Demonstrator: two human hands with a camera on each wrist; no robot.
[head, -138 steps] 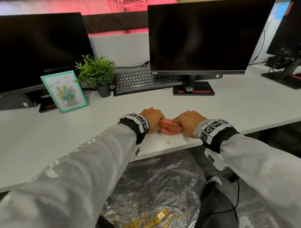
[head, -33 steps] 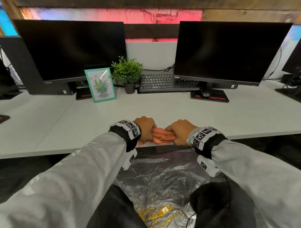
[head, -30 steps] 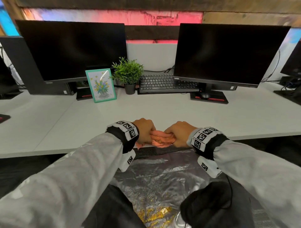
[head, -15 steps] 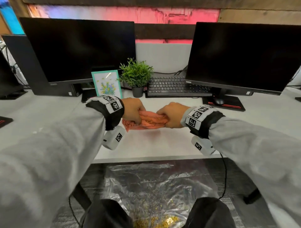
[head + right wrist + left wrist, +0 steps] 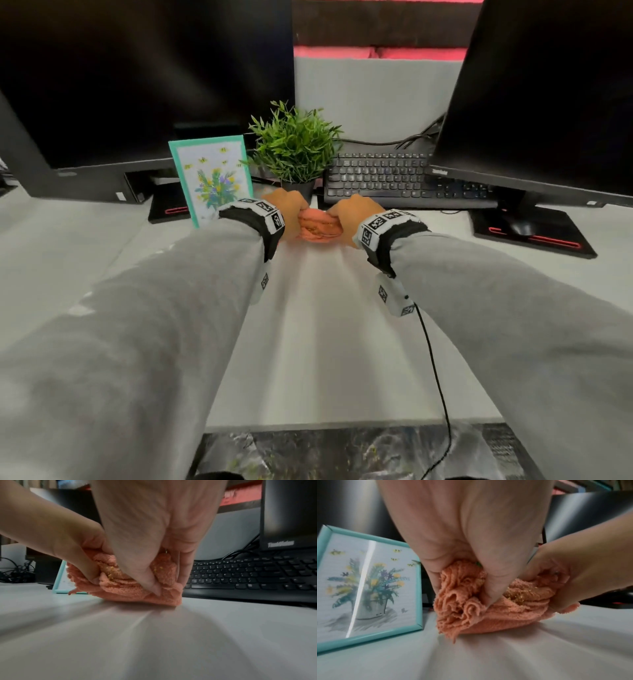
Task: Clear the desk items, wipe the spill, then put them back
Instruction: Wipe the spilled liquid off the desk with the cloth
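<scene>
A bunched orange cloth (image 5: 317, 226) sits on the white desk (image 5: 329, 342) just in front of the potted plant (image 5: 296, 144). My left hand (image 5: 291, 214) grips its left end and my right hand (image 5: 349, 214) grips its right end. In the left wrist view the cloth (image 5: 471, 601) is crumpled under my fingers (image 5: 489, 563), with yellow specks in its folds. The right wrist view shows the cloth (image 5: 137, 585) touching the desk. A teal picture frame (image 5: 212, 178) stands just left of my left wrist.
A black keyboard (image 5: 387, 178) lies behind my right hand, under the right monitor (image 5: 548, 92). The left monitor (image 5: 144, 75) stands behind the frame. A mouse (image 5: 520, 226) rests on the right monitor base. A thin black cable (image 5: 435, 370) hangs from my right wrist.
Both hands have carried the cloth from the desk's front edge far back across the desk to the plant and keyboard. I lean in closer.
</scene>
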